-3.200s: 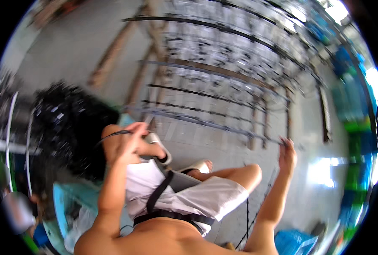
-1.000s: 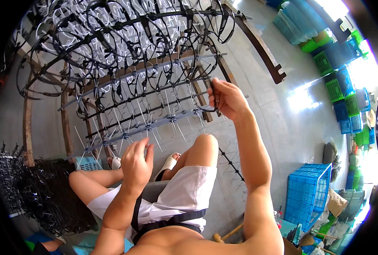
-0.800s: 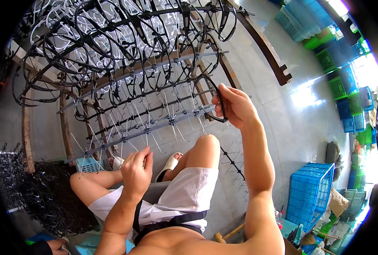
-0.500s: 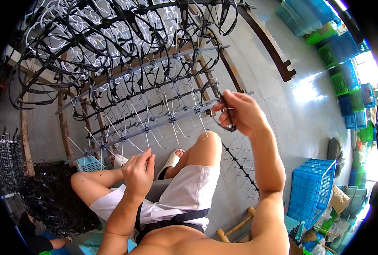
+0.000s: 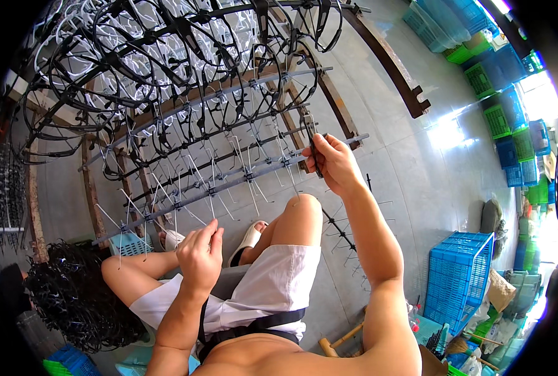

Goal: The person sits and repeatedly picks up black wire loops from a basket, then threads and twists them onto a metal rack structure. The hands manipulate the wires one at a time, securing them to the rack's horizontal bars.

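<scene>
A wooden rack (image 5: 329, 100) carries grey bars with thin metal prongs (image 5: 229, 188), and many black ring-shaped plastic frames (image 5: 166, 81) hang on them. My right hand (image 5: 330, 161) is raised at the right end of a bar, pinching one black frame piece (image 5: 312, 145) against the prongs. My left hand (image 5: 200, 255) hovers lower, above my knee, fingers curled near the prong tips; I cannot see anything in it.
A heap of loose black frames (image 5: 78, 301) lies at my lower left. A blue crate (image 5: 457, 276) stands on the concrete floor at the right, with stacked blue and green crates (image 5: 505, 106) further back. A spare pronged bar (image 5: 354, 238) lies on the floor.
My view swung from the rack's right side to face it. My right hand rose with a black frame and moved down-right along the bar's end. My left hand stayed low by my knee.
</scene>
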The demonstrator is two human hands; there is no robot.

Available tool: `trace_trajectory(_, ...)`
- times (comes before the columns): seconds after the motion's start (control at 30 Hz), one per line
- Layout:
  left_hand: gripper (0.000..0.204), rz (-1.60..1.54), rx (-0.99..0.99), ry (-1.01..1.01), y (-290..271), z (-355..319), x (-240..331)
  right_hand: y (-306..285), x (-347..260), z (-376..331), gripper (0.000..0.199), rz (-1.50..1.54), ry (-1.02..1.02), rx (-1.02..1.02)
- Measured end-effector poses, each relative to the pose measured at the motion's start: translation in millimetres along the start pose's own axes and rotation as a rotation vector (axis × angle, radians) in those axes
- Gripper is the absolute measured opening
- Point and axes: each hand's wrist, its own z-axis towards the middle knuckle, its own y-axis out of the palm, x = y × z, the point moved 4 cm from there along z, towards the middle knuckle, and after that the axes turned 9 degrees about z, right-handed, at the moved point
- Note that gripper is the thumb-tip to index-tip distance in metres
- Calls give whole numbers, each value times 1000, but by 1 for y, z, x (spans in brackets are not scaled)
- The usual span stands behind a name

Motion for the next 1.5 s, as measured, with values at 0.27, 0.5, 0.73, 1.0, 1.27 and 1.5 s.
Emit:
trace_trajectory(0.27, 15, -2, 24, 5, 1, 0, 0, 0, -2, -5, 22, -31, -20, -27)
trace_trajectory(0.5, 14, 9, 23, 4, 1, -1, -1, 3, -3, -4, 22, -69, 12, -29)
trace_trajectory(0.73, 13, 6, 45, 9, -2, 2, -1, 3, -3, -7, 21, -17, 2, -11)
trace_trajectory(1.0, 14, 10, 63, 25, -1, 3, 1, 3, -3, -1, 22, -68, 24, -17)
trace_trajectory(1.27, 14, -1, 61, 29, -1, 2, -2, -1, -1, -7, 21, 16, -40, -19)
trace_trajectory(1.5, 11, 96, 148, 90, -9, 10, -3, 8, -12, -25, 25, -92, 88, 89)
